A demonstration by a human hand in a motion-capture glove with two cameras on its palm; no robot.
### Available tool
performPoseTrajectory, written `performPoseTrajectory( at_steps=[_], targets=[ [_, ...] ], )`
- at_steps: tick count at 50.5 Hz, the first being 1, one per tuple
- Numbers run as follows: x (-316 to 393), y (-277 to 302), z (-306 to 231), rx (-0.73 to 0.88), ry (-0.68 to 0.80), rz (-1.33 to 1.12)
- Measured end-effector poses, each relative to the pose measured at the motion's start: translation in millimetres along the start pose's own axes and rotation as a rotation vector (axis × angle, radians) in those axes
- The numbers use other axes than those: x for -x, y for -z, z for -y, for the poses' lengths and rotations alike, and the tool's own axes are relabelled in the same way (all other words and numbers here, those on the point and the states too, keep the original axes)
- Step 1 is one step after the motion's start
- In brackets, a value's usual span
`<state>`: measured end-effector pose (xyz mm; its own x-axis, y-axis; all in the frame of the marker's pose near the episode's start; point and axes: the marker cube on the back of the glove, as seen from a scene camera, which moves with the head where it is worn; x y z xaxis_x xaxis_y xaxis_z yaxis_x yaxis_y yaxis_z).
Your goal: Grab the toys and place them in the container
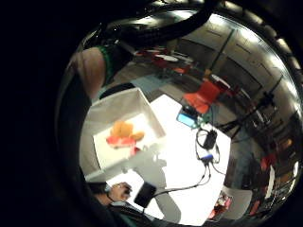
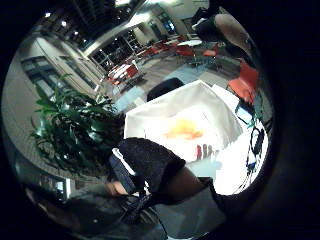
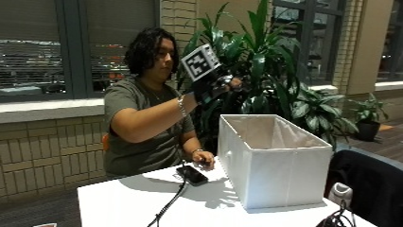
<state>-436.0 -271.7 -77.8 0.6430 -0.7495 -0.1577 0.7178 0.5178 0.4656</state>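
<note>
A white fabric container (image 3: 277, 175) stands on the white table (image 3: 119, 203). My gloved right hand (image 3: 217, 87) is raised high above the container's near end, fingers relaxed, with nothing in it. Both palm views look down into the container (image 1: 118, 106) (image 2: 150, 117). On its floor lie an orange toy (image 1: 123, 128) (image 2: 182, 130) and a red toy (image 1: 118, 141) (image 2: 199, 151), close together. From the outside view the toys are hidden by the container's walls. My bare left hand (image 3: 203, 163) rests on the table beside the container.
A black phone (image 3: 192, 175) with a cable lies by the left hand. Small devices and cables (image 1: 207, 139) sit at the table's far end. A large plant (image 3: 264, 61) stands behind the container, and a dark jacket (image 3: 368, 179) hangs beside the table.
</note>
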Motion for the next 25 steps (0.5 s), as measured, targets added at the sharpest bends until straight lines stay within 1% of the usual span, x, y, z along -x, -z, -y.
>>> performPoseTrajectory(
  at_steps=[3,11,17,21,25],
  targets=[
    [-15,-4,-36,0.027,-0.11,-0.015],
    [-46,-13,-135,0.115,-0.244,0.006],
    [-81,-23,-197,0.152,-0.386,-0.015],
    [-99,-30,-228,0.18,-0.454,-0.05],
    [-106,-35,-243,0.191,-0.48,-0.062]
  ],
)
